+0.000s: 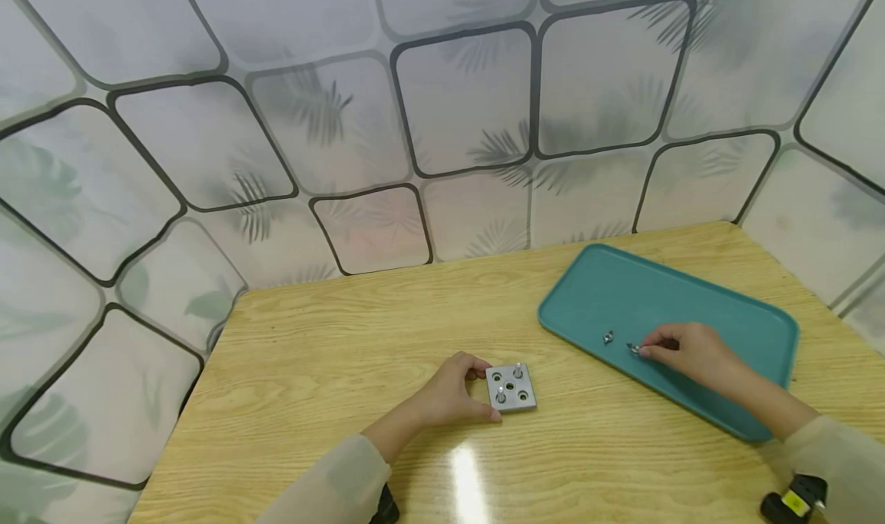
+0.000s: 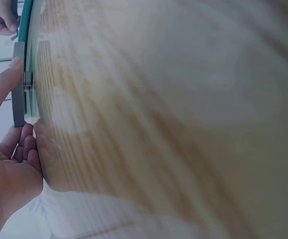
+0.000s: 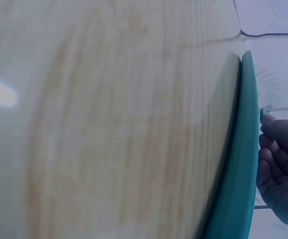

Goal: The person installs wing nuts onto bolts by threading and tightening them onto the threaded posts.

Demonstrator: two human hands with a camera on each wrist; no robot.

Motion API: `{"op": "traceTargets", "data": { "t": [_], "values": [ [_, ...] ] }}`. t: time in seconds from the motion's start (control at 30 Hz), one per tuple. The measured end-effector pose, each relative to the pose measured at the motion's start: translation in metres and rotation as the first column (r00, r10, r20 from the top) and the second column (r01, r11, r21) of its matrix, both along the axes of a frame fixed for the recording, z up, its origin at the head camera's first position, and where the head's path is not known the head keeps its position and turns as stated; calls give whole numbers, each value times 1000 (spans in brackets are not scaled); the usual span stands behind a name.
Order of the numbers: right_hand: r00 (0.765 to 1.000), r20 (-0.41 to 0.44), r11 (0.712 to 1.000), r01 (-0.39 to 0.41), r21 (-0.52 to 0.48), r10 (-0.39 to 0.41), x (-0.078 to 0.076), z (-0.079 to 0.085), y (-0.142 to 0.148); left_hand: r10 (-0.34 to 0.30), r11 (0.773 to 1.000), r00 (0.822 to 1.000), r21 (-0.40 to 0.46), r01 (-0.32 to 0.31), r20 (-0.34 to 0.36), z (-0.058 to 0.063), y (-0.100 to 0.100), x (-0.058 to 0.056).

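Observation:
A square grey metal plate (image 1: 510, 388) has several holes, and two bolts (image 1: 518, 370) stand up from it with their threaded ends. My left hand (image 1: 452, 393) grips this plate by its left side, thumb at the near corner and fingers at the far one. Seen edge-on in the left wrist view, the plate (image 2: 18, 94) has a bolt head (image 2: 28, 80) on its underside. Over the teal tray (image 1: 691, 293), my right hand (image 1: 694, 353) pinches a small wing nut (image 1: 633, 348) between thumb and forefinger. Another wing nut (image 1: 608, 337) lies on the tray to its left.
The tray stands on the right part of a wood-grain table (image 1: 332, 355). A patterned curtain (image 1: 470, 101) hangs behind the table and along its sides. Black devices (image 1: 795, 499) sit at both wrists.

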State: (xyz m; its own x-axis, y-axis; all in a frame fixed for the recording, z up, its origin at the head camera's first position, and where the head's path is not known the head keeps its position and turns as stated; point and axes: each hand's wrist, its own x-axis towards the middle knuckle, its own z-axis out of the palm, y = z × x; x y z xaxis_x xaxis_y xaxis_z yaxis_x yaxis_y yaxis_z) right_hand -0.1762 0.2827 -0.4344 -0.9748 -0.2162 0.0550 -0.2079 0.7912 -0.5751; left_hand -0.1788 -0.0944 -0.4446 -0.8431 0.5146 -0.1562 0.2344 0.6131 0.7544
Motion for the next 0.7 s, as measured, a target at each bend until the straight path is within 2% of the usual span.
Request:
{"op": "traceTargets", "data": {
  "t": [0.23, 0.57, 0.7],
  "values": [
    [1000, 17, 1000, -21, -8, 21, 2, 8, -3, 1, 1000, 1000, 2, -1, 8, -1, 0, 0],
    [998, -14, 998, -57, 26, 58, 3, 17, -11, 4, 1000, 1000, -8, -4, 9, 2, 1, -1],
    [995, -52, 996, -82, 29, 83, 6, 18, -16, 2, 1000, 1000, -10, -2, 8, 2, 0, 0]
  ]
}}
